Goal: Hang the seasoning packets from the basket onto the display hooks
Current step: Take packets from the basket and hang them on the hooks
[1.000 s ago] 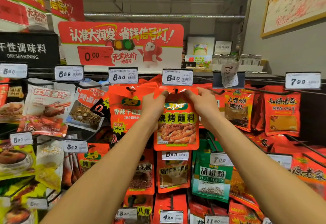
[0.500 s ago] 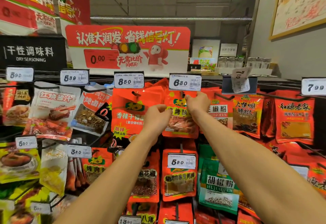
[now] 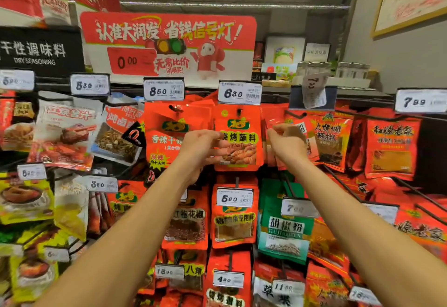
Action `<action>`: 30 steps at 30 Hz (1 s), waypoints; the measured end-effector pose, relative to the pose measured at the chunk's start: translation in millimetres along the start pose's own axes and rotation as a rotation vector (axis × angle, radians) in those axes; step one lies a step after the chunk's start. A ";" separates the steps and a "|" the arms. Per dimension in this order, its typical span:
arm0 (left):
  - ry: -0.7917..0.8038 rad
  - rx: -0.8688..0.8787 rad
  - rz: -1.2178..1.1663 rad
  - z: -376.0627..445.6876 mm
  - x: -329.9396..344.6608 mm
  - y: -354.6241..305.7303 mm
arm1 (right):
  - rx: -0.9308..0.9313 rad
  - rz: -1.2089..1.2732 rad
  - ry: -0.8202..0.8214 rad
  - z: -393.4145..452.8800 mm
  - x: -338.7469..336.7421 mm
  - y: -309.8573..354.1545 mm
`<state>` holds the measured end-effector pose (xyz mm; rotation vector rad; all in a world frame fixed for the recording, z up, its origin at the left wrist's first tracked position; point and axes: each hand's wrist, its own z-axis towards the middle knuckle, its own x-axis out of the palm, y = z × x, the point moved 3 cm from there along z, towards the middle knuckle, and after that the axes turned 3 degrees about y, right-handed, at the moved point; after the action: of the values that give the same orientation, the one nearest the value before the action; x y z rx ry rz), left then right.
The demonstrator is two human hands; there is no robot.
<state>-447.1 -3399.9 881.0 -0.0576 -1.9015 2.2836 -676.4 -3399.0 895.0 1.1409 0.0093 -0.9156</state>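
Head view: orange barbecue dip packet (image 3: 238, 137) hangs on the display hook (image 3: 239, 112) under the 6.80 price tag (image 3: 239, 93); left hand (image 3: 202, 148) touches its left edge with fingers loosely extended, no clamp seen; right hand (image 3: 286, 143) sits just right of it, fingers curled, contents not discernible. Judgement: seat the hole fully back on the hook, face squared, before letting go.

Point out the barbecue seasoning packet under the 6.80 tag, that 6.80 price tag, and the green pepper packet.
barbecue seasoning packet (image 3: 238, 122), head view, upper front below its hanging hole
6.80 price tag (image 3: 239, 93), head view, middle of the label
green pepper packet (image 3: 284, 229), head view, front label
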 end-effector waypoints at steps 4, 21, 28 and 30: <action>0.015 -0.020 -0.002 -27.2 8.0 3.5 | 0.087 0.388 0.194 -43.0 -38.2 -18.0; -0.103 -0.463 -0.015 -208.6 76.0 202.0 | 0.603 0.555 0.495 -235.0 -95.3 -253.3; -0.190 -0.873 0.013 -288.5 75.7 348.1 | 0.935 0.325 0.638 -337.3 -54.4 -372.4; -0.221 -0.991 0.034 -316.9 68.9 397.4 | 1.012 0.242 0.682 -371.1 -37.5 -406.3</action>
<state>-513.1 -3149.7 438.1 0.0431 -2.9470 1.1738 -796.1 -3130.5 428.3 2.2983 -0.0405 -0.2293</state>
